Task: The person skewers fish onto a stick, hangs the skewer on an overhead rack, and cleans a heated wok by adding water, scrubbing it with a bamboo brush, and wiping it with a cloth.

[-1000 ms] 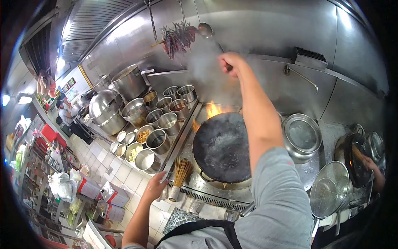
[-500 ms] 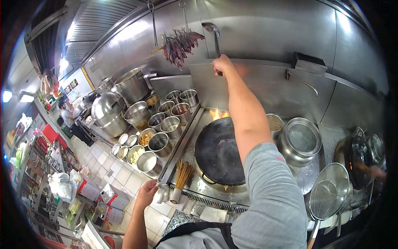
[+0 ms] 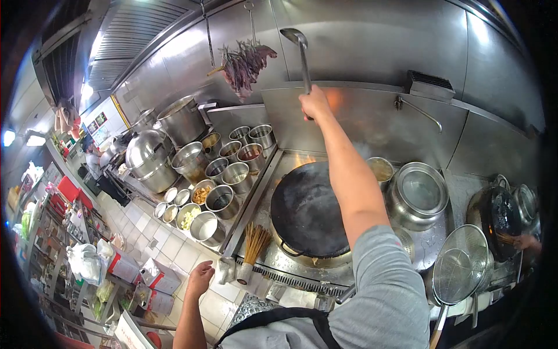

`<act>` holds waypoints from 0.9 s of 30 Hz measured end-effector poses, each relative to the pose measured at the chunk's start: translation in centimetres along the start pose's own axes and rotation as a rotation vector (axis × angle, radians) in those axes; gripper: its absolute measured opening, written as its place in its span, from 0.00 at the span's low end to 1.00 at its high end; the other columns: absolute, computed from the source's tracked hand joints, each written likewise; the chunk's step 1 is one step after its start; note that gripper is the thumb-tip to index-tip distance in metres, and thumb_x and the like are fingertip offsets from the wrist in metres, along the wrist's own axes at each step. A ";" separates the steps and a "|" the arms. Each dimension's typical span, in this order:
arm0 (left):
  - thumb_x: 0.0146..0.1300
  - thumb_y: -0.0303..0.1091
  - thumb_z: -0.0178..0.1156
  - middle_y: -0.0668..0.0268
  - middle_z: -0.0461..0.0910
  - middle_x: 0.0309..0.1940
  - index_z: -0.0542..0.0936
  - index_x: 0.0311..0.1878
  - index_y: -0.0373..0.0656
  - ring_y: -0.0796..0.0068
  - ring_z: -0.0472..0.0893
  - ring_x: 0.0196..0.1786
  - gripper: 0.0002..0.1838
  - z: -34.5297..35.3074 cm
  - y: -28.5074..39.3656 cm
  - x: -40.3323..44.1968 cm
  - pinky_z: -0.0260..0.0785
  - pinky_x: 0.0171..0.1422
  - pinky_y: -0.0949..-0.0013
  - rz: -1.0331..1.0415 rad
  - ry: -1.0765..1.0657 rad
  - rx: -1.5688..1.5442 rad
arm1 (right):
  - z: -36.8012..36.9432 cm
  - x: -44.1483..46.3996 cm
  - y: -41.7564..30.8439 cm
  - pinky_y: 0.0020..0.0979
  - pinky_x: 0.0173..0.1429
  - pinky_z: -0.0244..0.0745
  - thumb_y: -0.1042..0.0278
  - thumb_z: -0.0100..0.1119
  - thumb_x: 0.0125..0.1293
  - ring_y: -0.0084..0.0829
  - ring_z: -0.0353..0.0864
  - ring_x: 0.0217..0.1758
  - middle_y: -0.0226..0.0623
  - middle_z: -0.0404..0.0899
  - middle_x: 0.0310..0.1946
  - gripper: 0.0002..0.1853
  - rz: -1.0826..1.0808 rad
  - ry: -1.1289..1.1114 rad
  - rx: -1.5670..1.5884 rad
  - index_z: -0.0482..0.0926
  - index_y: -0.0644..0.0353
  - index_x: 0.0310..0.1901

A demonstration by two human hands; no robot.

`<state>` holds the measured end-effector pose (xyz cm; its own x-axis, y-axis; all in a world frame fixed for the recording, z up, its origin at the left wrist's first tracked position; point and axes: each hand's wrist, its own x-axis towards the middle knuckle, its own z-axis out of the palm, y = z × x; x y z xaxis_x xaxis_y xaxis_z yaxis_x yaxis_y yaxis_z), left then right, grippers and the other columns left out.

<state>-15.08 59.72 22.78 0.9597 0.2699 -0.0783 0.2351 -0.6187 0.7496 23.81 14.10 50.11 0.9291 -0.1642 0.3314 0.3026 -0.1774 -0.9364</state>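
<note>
My right hand [image 3: 315, 103] is raised at the back of the stove, closed around the handle of a ladle [image 3: 304, 58] whose bowl points up. Below my right arm sits a black wok [image 3: 305, 212] on the burner, its visible inside dark and lightly smoking. Flames [image 3: 303, 160] show behind its rim. My left hand [image 3: 200, 278] hangs by the stove's front left corner, fingers loosely bent and apart, holding nothing. Just right of it lies a white cloth [image 3: 225, 271], and beyond that a bamboo wok brush [image 3: 254, 244] leans upright.
Several metal pots of sauces and ingredients [image 3: 221, 202] stand left of the wok. On the right are a lidded-looking steel pot [image 3: 419, 195], a wire strainer [image 3: 461, 264] and another person's hand [image 3: 526, 242] at a second wok [image 3: 501, 218]. A dark bunch [image 3: 243, 67] hangs above.
My right hand and the ladle have shifted slightly, the ladle now more fully in view. My left hand has moved a little down and left, away from the white cloth.
</note>
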 end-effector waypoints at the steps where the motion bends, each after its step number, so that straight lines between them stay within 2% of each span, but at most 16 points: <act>1: 0.69 0.33 0.66 0.51 0.86 0.52 0.79 0.65 0.38 0.64 0.85 0.53 0.22 0.4 0.5 0.1 0.77 0.59 0.62 -0.002 -0.017 -0.028 | 0.7 1.7 -0.3 0.34 0.20 0.72 0.71 0.57 0.68 0.29 0.76 0.20 0.38 0.76 0.24 0.12 -0.017 0.033 -0.070 0.72 0.66 0.49; 2: 0.69 0.33 0.66 0.52 0.86 0.52 0.79 0.65 0.38 0.64 0.85 0.53 0.22 0.7 0.9 0.2 0.77 0.59 0.62 -0.005 -0.035 -0.057 | 1.0 2.9 -0.8 0.35 0.20 0.73 0.71 0.57 0.68 0.30 0.77 0.21 0.39 0.77 0.25 0.12 -0.034 0.064 -0.140 0.72 0.67 0.49; 5: 0.69 0.33 0.66 0.52 0.85 0.53 0.80 0.65 0.40 0.64 0.85 0.53 0.22 0.6 1.3 -0.9 0.77 0.59 0.62 -0.008 0.012 0.002 | 0.2 4.9 -1.7 0.35 0.21 0.75 0.71 0.57 0.67 0.30 0.79 0.23 0.42 0.79 0.29 0.14 0.042 -0.068 -0.390 0.71 0.68 0.51; 8: 0.69 0.33 0.66 0.52 0.86 0.52 0.80 0.65 0.41 0.63 0.85 0.54 0.22 0.0 -0.5 -1.4 0.77 0.59 0.62 -0.051 0.038 -0.009 | -1.1 4.4 -2.0 0.41 0.22 0.80 0.73 0.54 0.67 0.43 0.85 0.22 0.58 0.84 0.40 0.19 0.095 -0.220 -0.314 0.72 0.76 0.56; 11: 0.69 0.33 0.66 0.51 0.86 0.52 0.80 0.65 0.41 0.62 0.85 0.55 0.22 -0.8 -2.2 -1.9 0.77 0.59 0.61 -0.116 0.033 0.018 | -1.3 1.7 -0.5 0.40 0.22 0.79 0.73 0.55 0.67 0.42 0.85 0.23 0.57 0.84 0.39 0.19 -0.007 -0.090 -0.202 0.73 0.76 0.56; 14: 0.69 0.33 0.65 0.51 0.86 0.52 0.80 0.65 0.40 0.61 0.85 0.56 0.22 -0.5 -1.2 -1.1 0.77 0.60 0.61 -0.098 0.049 0.058 | -0.8 2.2 -0.1 0.34 0.20 0.74 0.72 0.56 0.68 0.28 0.76 0.23 0.36 0.75 0.26 0.13 -0.022 -0.023 -0.188 0.71 0.66 0.51; 17: 0.69 0.36 0.65 0.50 0.85 0.52 0.80 0.65 0.39 0.61 0.85 0.55 0.23 0.4 0.9 0.3 0.76 0.60 0.61 -0.029 0.034 0.000 | -1.1 2.5 -0.9 0.34 0.19 0.71 0.72 0.55 0.68 0.27 0.76 0.23 0.35 0.74 0.25 0.10 0.041 -0.124 -0.311 0.71 0.65 0.48; 20: 0.69 0.36 0.64 0.51 0.85 0.53 0.80 0.65 0.39 0.61 0.85 0.55 0.22 1.5 2.4 0.9 0.76 0.61 0.61 0.040 -0.013 -0.008 | -2.4 1.1 -1.3 0.33 0.18 0.68 0.71 0.55 0.69 0.26 0.74 0.21 0.33 0.73 0.23 0.08 0.109 -0.211 -0.061 0.70 0.64 0.44; 23: 0.71 0.34 0.64 0.51 0.85 0.53 0.79 0.65 0.40 0.62 0.85 0.56 0.22 1.5 2.9 1.0 0.77 0.60 0.62 0.036 -0.050 0.038 | -3.5 -2.2 -0.3 0.37 0.19 0.74 0.71 0.56 0.67 0.32 0.77 0.18 0.39 0.77 0.24 0.11 -0.001 -0.063 -0.119 0.74 0.67 0.47; 25: 0.71 0.35 0.64 0.52 0.85 0.53 0.79 0.66 0.40 0.62 0.85 0.56 0.22 1.2 1.0 1.6 0.77 0.60 0.62 0.036 -0.036 0.000 | -4.9 -4.9 2.1 0.37 0.18 0.71 0.69 0.58 0.67 0.29 0.74 0.16 0.37 0.76 0.23 0.14 -0.020 -0.036 0.087 0.74 0.67 0.51; 27: 0.71 0.36 0.64 0.54 0.85 0.52 0.79 0.66 0.40 0.64 0.85 0.53 0.22 0.9 0.3 1.1 0.77 0.58 0.64 -0.006 -0.030 0.005 | -7.8 -11.4 3.0 0.35 0.16 0.68 0.68 0.59 0.69 0.27 0.71 0.14 0.35 0.74 0.22 0.19 -0.035 -0.002 0.115 0.73 0.66 0.58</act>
<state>-13.82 59.12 22.30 0.9624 0.2518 -0.1024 0.2418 -0.6210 0.7456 12.40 7.85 44.45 0.9181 -0.1576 0.3638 0.3570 -0.0705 -0.9314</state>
